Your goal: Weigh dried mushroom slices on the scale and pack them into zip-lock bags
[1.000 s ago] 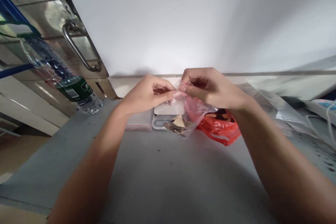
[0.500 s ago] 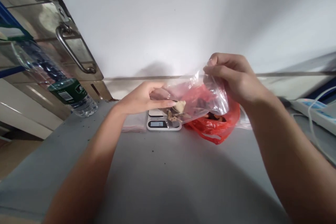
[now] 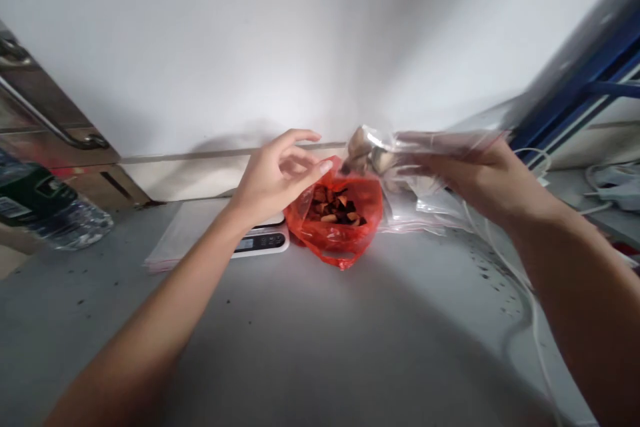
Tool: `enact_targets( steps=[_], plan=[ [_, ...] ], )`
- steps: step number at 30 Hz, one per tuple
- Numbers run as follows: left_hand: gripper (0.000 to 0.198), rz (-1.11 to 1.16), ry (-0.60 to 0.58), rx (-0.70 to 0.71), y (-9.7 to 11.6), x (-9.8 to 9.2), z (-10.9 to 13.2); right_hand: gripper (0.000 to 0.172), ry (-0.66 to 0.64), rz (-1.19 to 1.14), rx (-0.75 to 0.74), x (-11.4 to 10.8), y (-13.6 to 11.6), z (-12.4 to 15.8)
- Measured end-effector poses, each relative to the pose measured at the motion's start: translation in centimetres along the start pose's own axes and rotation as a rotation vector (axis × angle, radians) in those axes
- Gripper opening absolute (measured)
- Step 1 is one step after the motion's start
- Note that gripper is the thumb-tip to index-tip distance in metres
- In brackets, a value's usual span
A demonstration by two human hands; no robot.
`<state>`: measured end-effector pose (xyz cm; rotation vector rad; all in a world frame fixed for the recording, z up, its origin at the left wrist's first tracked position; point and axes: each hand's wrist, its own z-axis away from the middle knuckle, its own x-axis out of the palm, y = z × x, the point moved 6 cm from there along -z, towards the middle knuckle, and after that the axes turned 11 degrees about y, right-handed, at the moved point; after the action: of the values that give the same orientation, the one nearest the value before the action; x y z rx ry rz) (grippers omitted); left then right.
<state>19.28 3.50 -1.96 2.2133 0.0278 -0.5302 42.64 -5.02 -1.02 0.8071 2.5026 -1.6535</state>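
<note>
Head: right grip [image 3: 483, 177] apparently holds bag [image 3: 375, 150].

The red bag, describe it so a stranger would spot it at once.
On the grey table, find the white scale. Just right of it sits the open red bag holding brown pieces; its red plastic sets it apart from the clear bags beside it.

1 green-labelled bottle [image 3: 47, 207] at left, white cable [image 3: 535, 320], blue frame [image 3: 583, 80] at right
</note>
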Motion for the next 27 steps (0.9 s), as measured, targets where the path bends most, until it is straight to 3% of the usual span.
enact_targets(
  steps=[3, 5, 7, 8, 10, 12, 14, 17, 22, 25, 27],
  plan=[
    [0.023, -0.064, -0.194, 0.044, 0.2, 2.2, 0.4, 0.046, 0.276, 0.308, -0.048, -3.6, 1.0, 0.3],
    [0.020, -0.121, -0.345, 0.043, 0.1, 3.8, 1.1, 0.056, 0.315, 0.613, -0.105, -4.5, 2.2, 0.6],
    [0.020, -0.187, -0.449, 0.038, -0.1, 5.1, 1.9, 0.061, 0.209, 0.802, -0.143, -4.0, 4.4, 1.0],
    [0.021, -0.218, -0.478, 0.046, -0.1, 5.6, 2.1, 0.061, 0.096, 0.839, -0.126, -3.4, 5.9, 1.2],
    [0.024, -0.276, -0.515, 0.071, -0.1, 6.3, 2.4, 0.064, -0.116, 0.850, -0.048, -2.1, 8.7, 1.9],
    [0.026, -0.312, -0.531, 0.094, 0.1, 6.8, 2.5, 0.077, -0.196, 0.842, 0.040, -1.6, 10.1, 2.4],
    [0.024, -0.329, -0.535, 0.100, 0.2, 7.1, 2.5, 0.075, -0.160, 0.809, 0.072, -1.6, 10.2, 2.3],
    [0.022, -0.340, -0.531, 0.105, 0.3, 7.1, 2.6, 0.064, -0.065, 0.804, -0.006, -1.4, 9.4, 1.5],
    [0.019, -0.389, -0.518, 0.121, 0.0, 6.5, 2.9, 0.050, -0.094, 0.904, -0.145, 0.5, 9.6, 0.2],
    [0.020, -0.460, -0.522, 0.128, -0.3, 5.3, 3.0, 0.037, 0.020, 0.805, -0.222, 1.0, 7.3, -0.3],
    [0.018, -0.543, -0.541, 0.143, -0.4, 4.5, 3.3, 0.032, 0.072, 0.721, -0.189, 1.6, 5.4, -0.4]
  ],
)
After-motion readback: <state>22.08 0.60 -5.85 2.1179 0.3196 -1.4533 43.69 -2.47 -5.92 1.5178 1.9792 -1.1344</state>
